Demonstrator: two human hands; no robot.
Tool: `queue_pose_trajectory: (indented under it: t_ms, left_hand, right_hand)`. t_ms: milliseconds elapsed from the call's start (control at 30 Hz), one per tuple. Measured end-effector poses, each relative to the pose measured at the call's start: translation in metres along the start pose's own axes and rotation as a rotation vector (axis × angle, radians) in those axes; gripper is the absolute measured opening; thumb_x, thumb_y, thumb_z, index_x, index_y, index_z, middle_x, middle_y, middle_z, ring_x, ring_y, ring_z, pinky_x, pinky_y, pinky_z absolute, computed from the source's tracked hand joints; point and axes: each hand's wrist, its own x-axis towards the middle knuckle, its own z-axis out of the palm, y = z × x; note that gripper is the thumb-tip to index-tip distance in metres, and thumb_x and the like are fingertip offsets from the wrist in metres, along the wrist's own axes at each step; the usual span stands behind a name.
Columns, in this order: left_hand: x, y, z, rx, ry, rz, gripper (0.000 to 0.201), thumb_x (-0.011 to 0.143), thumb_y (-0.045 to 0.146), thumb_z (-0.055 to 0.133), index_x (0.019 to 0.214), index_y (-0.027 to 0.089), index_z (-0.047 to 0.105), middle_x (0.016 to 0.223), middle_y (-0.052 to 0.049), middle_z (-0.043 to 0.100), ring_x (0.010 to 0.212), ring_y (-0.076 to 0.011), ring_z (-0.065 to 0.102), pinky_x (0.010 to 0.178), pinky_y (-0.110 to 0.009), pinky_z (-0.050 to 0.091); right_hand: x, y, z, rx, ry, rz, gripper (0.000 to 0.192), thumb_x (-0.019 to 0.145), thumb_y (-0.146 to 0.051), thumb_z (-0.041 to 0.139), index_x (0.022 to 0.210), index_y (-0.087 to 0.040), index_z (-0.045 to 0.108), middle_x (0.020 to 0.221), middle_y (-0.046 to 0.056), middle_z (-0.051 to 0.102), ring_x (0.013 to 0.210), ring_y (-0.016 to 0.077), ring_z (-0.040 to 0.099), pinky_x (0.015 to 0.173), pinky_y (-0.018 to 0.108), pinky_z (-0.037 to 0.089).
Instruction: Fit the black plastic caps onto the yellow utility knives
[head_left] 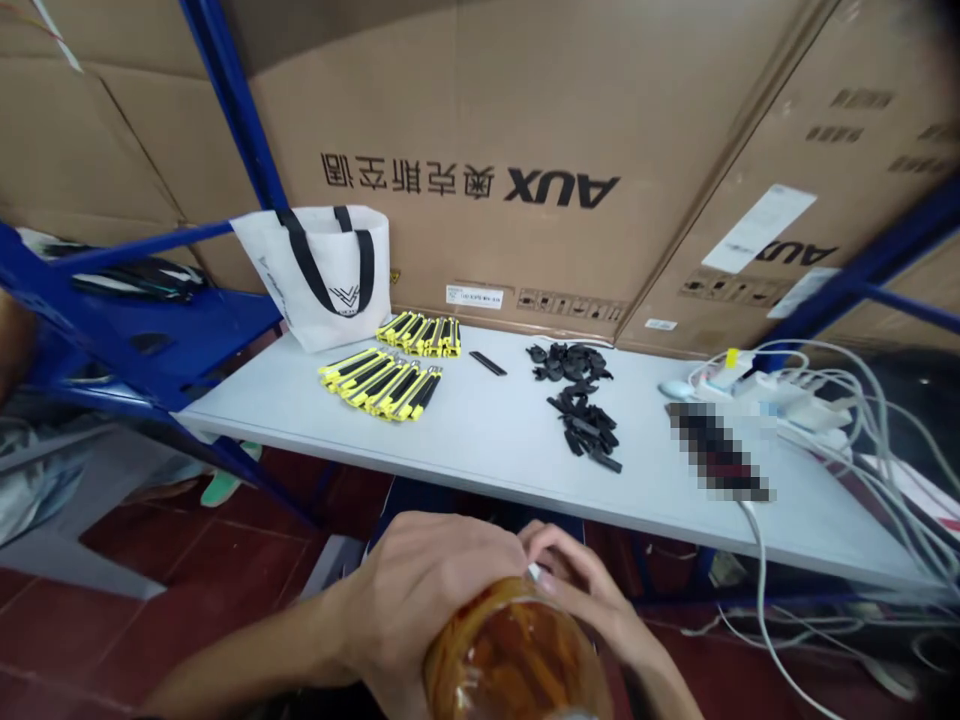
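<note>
Close to the camera at the bottom is a clear bottle of amber-brown liquid (521, 655). My left hand (424, 585) is closed around it. Beside the bottle my right hand (589, 585) has its thumb and fingers drawn together at a small white piece (534, 572), too small to name. Beyond both hands stands a grey-white table (480, 430). On it lie two rows of yellow-and-black utility knives (386, 385), a single flat black strip (488, 363) and a heap of small black parts (589, 425).
A white tote bag (337, 270) stands at the table's back left. White power strips (787, 395) with tangled cables are at the right, near a blurred-out dark object (716, 455). Large cardboard boxes (450, 90) rise behind. Blue metal posts (240, 110) frame the shelf.
</note>
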Motion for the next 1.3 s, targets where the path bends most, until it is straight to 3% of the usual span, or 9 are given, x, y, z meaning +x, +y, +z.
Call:
queue_pose_trajectory:
  t_ms: [67,133,233,333,600,867,1000,1167,1300]
  left_hand:
    - [-0.022,-0.004,0.012,-0.037,-0.031,-0.117,0.06,0.088,0.047,0.078,0.136,0.019,0.055,0.104,-0.011,0.08,0.086,-0.0273,0.081,0.075,-0.034,0.067]
    - [-0.042,-0.005,0.023,-0.02,-0.067,-0.36,0.06,0.073,0.057,0.085,0.115,0.022,0.061,0.092,-0.005,0.077,0.074,-0.0243,0.077,0.069,-0.032,0.064]
    - [-0.065,-0.004,0.034,0.054,-0.23,-0.7,0.054,0.062,0.051,0.089,0.1,0.024,0.06,0.089,-0.002,0.076,0.076,-0.0228,0.076,0.075,-0.031,0.06]
    - [-0.079,-0.004,0.04,0.101,-0.331,-0.846,0.051,0.061,0.041,0.088,0.099,0.024,0.06,0.089,-0.001,0.075,0.077,-0.0223,0.074,0.08,-0.03,0.057]
    - [-0.104,-0.02,0.049,0.13,-0.431,-0.914,0.048,0.066,0.043,0.082,0.102,0.024,0.055,0.087,-0.001,0.071,0.08,-0.025,0.073,0.072,-0.029,0.048]
    - [-0.104,-0.022,0.049,0.042,-0.563,-1.001,0.056,0.061,0.051,0.086,0.1,0.024,0.057,0.095,0.001,0.075,0.081,-0.0245,0.074,0.066,-0.028,0.042]
    - [-0.104,-0.021,0.049,-0.02,-0.591,-1.033,0.057,0.059,0.05,0.086,0.102,0.025,0.058,0.097,0.002,0.076,0.082,-0.0237,0.074,0.066,-0.028,0.042]
    - [-0.109,-0.023,0.054,0.032,-0.603,-0.988,0.055,0.06,0.05,0.085,0.101,0.024,0.058,0.095,0.001,0.075,0.079,-0.0241,0.071,0.067,-0.03,0.041]
    - [-0.114,-0.026,0.058,0.067,-0.613,-0.97,0.057,0.059,0.051,0.085,0.101,0.025,0.057,0.093,0.001,0.074,0.076,-0.0235,0.07,0.066,-0.029,0.039]
  right_hand:
    - [-0.01,-0.003,-0.007,0.132,0.008,0.034,0.018,0.096,-0.042,0.072,0.106,-0.027,0.071,0.107,0.01,0.066,0.09,0.0233,0.069,0.077,0.035,0.058]
    - [-0.017,-0.007,-0.009,0.205,0.043,0.019,0.018,0.094,-0.035,0.077,0.109,-0.027,0.071,0.11,0.01,0.067,0.095,0.0231,0.07,0.082,0.036,0.059]
    - [-0.02,-0.011,-0.003,0.146,0.06,-0.017,0.019,0.092,-0.03,0.081,0.109,-0.027,0.073,0.11,0.011,0.07,0.101,0.0251,0.073,0.088,0.039,0.06]
    - [-0.017,-0.012,0.005,-0.014,0.006,-0.041,0.014,0.093,-0.025,0.081,0.107,-0.026,0.076,0.11,0.011,0.075,0.104,0.026,0.074,0.092,0.039,0.061]
    - [-0.016,-0.007,0.012,-0.371,-0.056,-0.133,0.021,0.099,-0.02,0.071,0.117,-0.029,0.078,0.12,0.01,0.078,0.109,0.0262,0.077,0.097,0.036,0.063]
    - [-0.024,0.005,-0.004,-0.428,-0.157,-0.276,0.039,0.094,-0.034,0.08,0.133,-0.04,0.077,0.121,0.009,0.08,0.112,0.0325,0.077,0.098,0.043,0.066]
    - [-0.023,-0.007,-0.001,-0.472,-0.227,-0.231,0.032,0.101,-0.03,0.071,0.131,-0.038,0.077,0.123,0.008,0.079,0.11,0.0283,0.077,0.097,0.038,0.065]
    - [-0.019,-0.002,0.013,-0.616,-0.093,-0.082,0.021,0.097,-0.044,0.077,0.107,-0.026,0.08,0.095,0.005,0.077,0.083,0.0201,0.074,0.076,0.027,0.059]
    - [-0.015,0.012,0.015,-0.794,-0.031,-0.028,0.046,0.106,-0.049,0.062,0.07,-0.021,0.068,0.065,0.001,0.062,0.059,0.0158,0.061,0.061,0.027,0.048]
